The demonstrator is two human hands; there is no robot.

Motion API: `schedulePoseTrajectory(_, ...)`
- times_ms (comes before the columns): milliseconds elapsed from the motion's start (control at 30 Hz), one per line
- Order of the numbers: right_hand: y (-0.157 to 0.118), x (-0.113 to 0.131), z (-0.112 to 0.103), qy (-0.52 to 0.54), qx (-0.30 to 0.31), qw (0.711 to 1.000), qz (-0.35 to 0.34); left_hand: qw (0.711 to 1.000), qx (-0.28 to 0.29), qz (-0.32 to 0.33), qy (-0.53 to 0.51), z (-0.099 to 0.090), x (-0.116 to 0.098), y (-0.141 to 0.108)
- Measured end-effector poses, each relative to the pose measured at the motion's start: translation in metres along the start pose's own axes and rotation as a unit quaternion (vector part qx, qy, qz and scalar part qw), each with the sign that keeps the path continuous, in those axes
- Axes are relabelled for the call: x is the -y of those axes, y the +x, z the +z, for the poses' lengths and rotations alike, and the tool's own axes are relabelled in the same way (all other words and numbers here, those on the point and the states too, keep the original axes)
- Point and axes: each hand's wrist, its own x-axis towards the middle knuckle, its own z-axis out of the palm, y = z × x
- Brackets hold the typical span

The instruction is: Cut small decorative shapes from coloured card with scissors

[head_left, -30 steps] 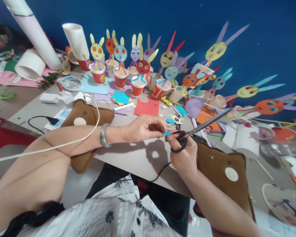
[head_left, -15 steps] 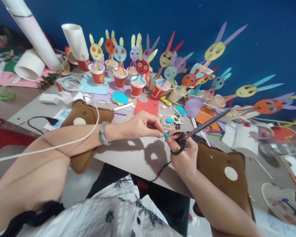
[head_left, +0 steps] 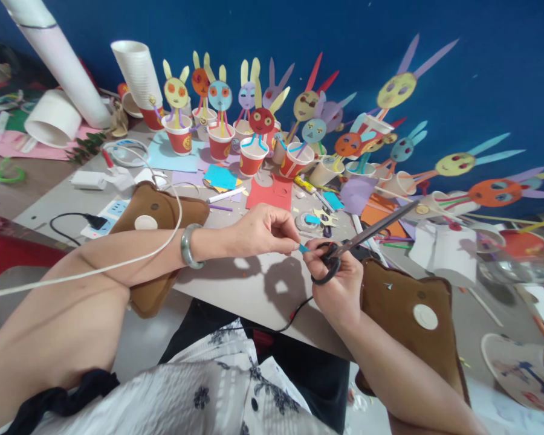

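Between my two hands, over the front of the table, is a small blue paper piece [head_left: 303, 248]. My left hand [head_left: 267, 231], with a bangle on its wrist, pinches one end between thumb and fingertips. The thumb and fingers of my right hand [head_left: 338, 278] hold the other end. My right hand also keeps hold of black-handled scissors [head_left: 372, 231], whose blades lie together and point up to the right, away from the paper.
Paper cups with rabbit-faced figures, such as a red one [head_left: 254, 156], line the back. Brown cushions [head_left: 405, 320] flank my hands. A white cable [head_left: 154, 251] crosses my left forearm. A power strip [head_left: 111, 217] and a red paper sheet [head_left: 269, 193] lie on the table.
The blue paper piece has turned slightly between my fingertips and looks narrower. Both hands are almost where they were, and the scissors have barely shifted.
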Motion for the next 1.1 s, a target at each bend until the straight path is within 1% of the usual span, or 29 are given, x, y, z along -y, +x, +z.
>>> schedulePoseTrajectory(233, 0.0, -0.002, 0.001, -0.003, -0.021, 1.0, 0.008, 0.999, -0.008, -0.025, -0.04, 0.0, -0.001, -0.001)
schedulePoseTrajectory(333, 0.0, -0.004, 0.0, -0.008, -0.03, 0.999, 0.013, 0.999, 0.002, -0.035, -0.032, 0.0, -0.003, -0.002)
schedulePoseTrajectory(433, 0.003, -0.004, -0.002, -0.007, -0.038, 0.999, 0.015, 0.999, 0.005, -0.026, -0.022, -0.002, -0.004, -0.002)
schedulePoseTrajectory(533, 0.008, -0.001, -0.004, 0.001, -0.056, 0.998, 0.012, 1.0, -0.011, -0.008, -0.009, -0.006, -0.002, 0.001)
schedulePoseTrajectory(600, 0.012, 0.0, -0.006, 0.001, -0.057, 0.998, 0.015, 1.0, -0.02, 0.001, 0.011, -0.008, -0.001, 0.003)
schedulePoseTrajectory(700, 0.015, -0.001, -0.009, -0.017, -0.02, 0.999, 0.042, 0.999, -0.023, 0.013, 0.048, -0.008, 0.001, 0.004)
schedulePoseTrajectory(833, 0.015, -0.003, -0.009, -0.067, 0.036, 0.993, 0.086, 0.996, -0.028, 0.015, 0.08, -0.006, 0.002, 0.002)
schedulePoseTrajectory(1100, 0.014, -0.001, -0.003, -0.089, 0.077, 0.99, 0.077, 0.998, -0.003, -0.028, 0.065, -0.004, 0.001, 0.001)
